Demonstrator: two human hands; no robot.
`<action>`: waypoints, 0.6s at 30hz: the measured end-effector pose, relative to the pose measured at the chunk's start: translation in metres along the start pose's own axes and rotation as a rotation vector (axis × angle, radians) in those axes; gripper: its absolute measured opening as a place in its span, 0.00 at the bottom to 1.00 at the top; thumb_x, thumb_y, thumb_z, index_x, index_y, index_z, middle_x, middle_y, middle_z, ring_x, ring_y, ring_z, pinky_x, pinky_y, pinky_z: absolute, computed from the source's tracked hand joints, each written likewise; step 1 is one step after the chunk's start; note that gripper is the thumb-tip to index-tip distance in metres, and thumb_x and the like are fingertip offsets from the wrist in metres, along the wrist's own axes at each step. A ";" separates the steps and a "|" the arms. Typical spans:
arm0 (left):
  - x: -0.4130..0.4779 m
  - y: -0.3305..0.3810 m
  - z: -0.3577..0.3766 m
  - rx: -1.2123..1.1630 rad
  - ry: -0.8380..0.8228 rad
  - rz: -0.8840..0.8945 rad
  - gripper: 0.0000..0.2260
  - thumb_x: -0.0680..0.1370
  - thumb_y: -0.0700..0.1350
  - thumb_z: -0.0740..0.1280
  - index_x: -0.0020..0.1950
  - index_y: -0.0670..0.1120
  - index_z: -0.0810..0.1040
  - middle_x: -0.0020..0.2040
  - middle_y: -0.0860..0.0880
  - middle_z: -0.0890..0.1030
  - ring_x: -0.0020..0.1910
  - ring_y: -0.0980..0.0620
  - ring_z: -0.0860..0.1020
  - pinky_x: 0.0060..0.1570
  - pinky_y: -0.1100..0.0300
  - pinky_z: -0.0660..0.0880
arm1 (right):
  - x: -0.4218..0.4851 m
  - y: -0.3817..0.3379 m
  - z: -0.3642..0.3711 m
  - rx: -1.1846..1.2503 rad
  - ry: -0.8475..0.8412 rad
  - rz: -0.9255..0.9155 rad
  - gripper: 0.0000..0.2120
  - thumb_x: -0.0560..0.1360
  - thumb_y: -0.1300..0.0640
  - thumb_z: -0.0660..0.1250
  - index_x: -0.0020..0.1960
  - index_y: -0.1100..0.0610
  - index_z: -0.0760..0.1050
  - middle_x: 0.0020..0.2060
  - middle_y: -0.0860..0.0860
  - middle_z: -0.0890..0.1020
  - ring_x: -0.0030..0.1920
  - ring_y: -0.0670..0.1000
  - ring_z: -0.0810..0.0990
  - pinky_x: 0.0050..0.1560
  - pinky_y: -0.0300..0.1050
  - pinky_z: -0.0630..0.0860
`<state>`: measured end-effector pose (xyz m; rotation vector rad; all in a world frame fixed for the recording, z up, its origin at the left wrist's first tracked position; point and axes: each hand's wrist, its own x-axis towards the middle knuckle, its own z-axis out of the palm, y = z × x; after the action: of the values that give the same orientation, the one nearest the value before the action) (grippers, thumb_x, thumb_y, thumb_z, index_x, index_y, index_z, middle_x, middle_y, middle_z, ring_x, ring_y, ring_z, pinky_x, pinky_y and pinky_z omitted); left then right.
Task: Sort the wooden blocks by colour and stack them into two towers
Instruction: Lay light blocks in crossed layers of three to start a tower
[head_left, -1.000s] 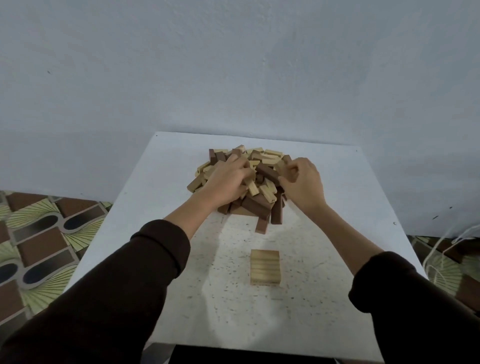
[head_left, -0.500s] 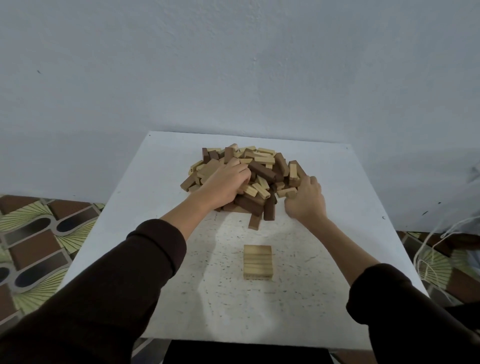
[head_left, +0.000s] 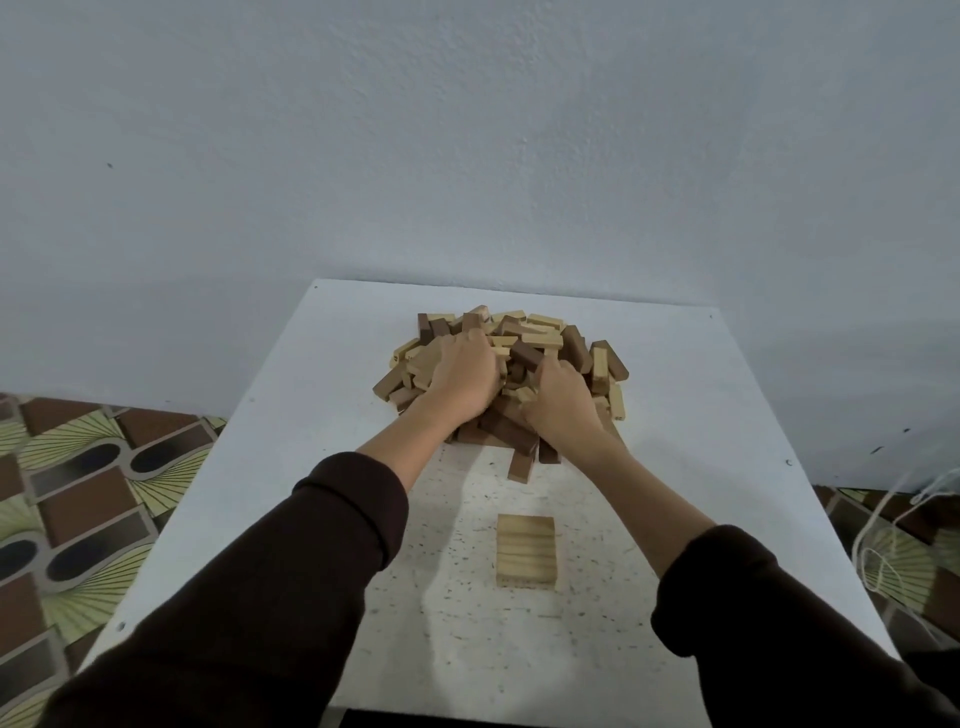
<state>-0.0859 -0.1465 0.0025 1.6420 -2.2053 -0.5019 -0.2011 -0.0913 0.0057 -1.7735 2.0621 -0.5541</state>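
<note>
Left hand (head_left: 465, 382) and right hand (head_left: 558, 410) rest on jumbled rectangular wooden blocks (head_left: 540, 338).

The pile (head_left: 540, 338) under the fingers (head_left: 470, 351) mixes pale tan and dark brown blocks. Behind the fingers, toward the wrists, a striped pale tan stack (head_left: 525, 558) sits on a white, dark-speckled table (head_left: 701, 415). The sleeves (head_left: 260, 597) are dark brown.

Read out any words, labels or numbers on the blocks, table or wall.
None: no text shows anywhere in this view. The blocks are plain wood, the wall carries no lettering, and the table has only dark specks, not print.
</note>
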 end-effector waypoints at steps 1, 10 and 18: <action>0.001 0.002 0.002 0.018 0.034 -0.002 0.12 0.82 0.42 0.53 0.61 0.38 0.69 0.56 0.40 0.74 0.57 0.43 0.69 0.45 0.57 0.61 | 0.000 0.000 -0.001 0.006 0.005 -0.003 0.16 0.73 0.61 0.66 0.58 0.65 0.68 0.54 0.60 0.73 0.56 0.59 0.71 0.53 0.48 0.69; -0.013 0.002 -0.004 -0.261 0.346 -0.180 0.13 0.84 0.45 0.51 0.51 0.39 0.73 0.38 0.48 0.74 0.39 0.48 0.74 0.29 0.60 0.60 | 0.010 -0.002 -0.001 0.142 0.036 -0.005 0.15 0.78 0.66 0.52 0.63 0.65 0.68 0.61 0.60 0.69 0.51 0.53 0.69 0.50 0.43 0.67; -0.022 -0.006 -0.005 -0.806 0.321 -0.423 0.04 0.81 0.43 0.56 0.52 0.45 0.68 0.47 0.43 0.82 0.37 0.54 0.76 0.30 0.65 0.68 | 0.017 -0.024 0.006 -0.095 0.102 0.097 0.15 0.76 0.50 0.63 0.56 0.59 0.70 0.45 0.52 0.77 0.41 0.52 0.73 0.38 0.44 0.68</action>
<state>-0.0723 -0.1274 0.0021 1.5525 -1.1707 -0.9929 -0.1803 -0.1119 0.0121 -1.7177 2.2659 -0.5367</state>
